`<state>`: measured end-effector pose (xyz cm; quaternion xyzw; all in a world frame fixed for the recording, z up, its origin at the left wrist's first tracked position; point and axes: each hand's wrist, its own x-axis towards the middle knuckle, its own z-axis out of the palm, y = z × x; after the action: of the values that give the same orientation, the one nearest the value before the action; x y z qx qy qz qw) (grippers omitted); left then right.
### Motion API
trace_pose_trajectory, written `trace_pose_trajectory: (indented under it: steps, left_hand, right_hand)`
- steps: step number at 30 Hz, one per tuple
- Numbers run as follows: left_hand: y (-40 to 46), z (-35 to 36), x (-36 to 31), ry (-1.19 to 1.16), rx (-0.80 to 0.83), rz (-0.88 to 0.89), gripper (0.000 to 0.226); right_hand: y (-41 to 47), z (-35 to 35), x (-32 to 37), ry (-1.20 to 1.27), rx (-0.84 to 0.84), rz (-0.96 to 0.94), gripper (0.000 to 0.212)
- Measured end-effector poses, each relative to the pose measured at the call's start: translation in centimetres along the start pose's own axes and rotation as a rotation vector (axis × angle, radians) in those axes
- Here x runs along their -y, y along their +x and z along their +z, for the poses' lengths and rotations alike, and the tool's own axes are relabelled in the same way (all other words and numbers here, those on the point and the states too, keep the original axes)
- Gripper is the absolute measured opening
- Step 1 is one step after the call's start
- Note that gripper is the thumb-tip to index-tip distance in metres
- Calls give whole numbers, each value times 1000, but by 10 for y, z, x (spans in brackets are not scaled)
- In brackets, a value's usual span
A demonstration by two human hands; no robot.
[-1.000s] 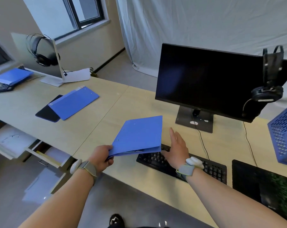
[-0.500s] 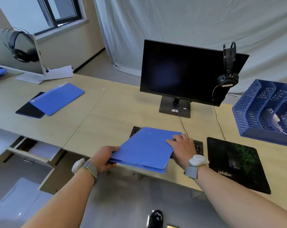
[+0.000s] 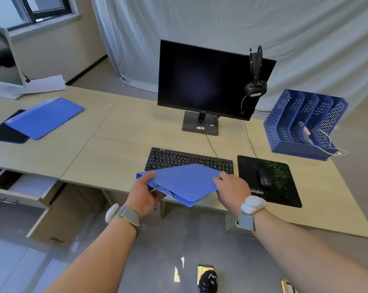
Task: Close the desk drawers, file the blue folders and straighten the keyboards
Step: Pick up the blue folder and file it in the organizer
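The blue folder (image 3: 183, 182) hides the keyboard's (image 3: 187, 160) front edge; left monitor (image 3: 1, 58) cropped.

Two blue folders (image 3: 183, 182) (image 3: 44, 117); one keyboard (image 3: 187, 159); two monitors (image 3: 210, 81) (image 3: 1, 64); seemingly two open drawers (image 3: 20, 187) (image 3: 50, 227).

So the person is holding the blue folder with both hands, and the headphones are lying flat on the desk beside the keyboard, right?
Not quite. The headphones hang on the top corner of the monitor, not flat on the desk, as the head view shows. The rest holds: left hand and right hand both hold the blue folder.
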<state>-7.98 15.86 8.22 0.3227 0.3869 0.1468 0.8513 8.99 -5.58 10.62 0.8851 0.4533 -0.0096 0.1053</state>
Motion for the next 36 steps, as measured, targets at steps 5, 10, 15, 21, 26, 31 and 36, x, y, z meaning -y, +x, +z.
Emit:
trace_pose_trajectory:
  steps: [5, 10, 15, 21, 26, 31, 36]
  left_hand:
    - [-23, 63, 10, 186, 175, -75, 20]
    - [-31, 124, 23, 265, 230, -26, 15]
    - [-35, 204, 63, 386, 238, 29, 14]
    - [-38, 308, 121, 510, 288, 68, 52]
    - [-38, 366, 152, 458, 326, 54, 64]
    - [-26, 393, 167, 543, 287, 39, 61]
    - [-6, 407, 173, 615, 262, 24, 56]
  right_hand:
    - [-16, -11, -19, -6, 23, 55, 11]
    - [-38, -12, -59, 8, 22, 119, 11]
    - [-69, 2, -128, 194, 26, 175, 33]
    - [-103, 20, -224, 341, -3, 177, 28]
    - [-120, 22, -284, 482, -60, 292, 34]
    - [-117, 23, -318, 648, -128, 486, 40]
    - [-104, 17, -349, 861, -175, 649, 41]
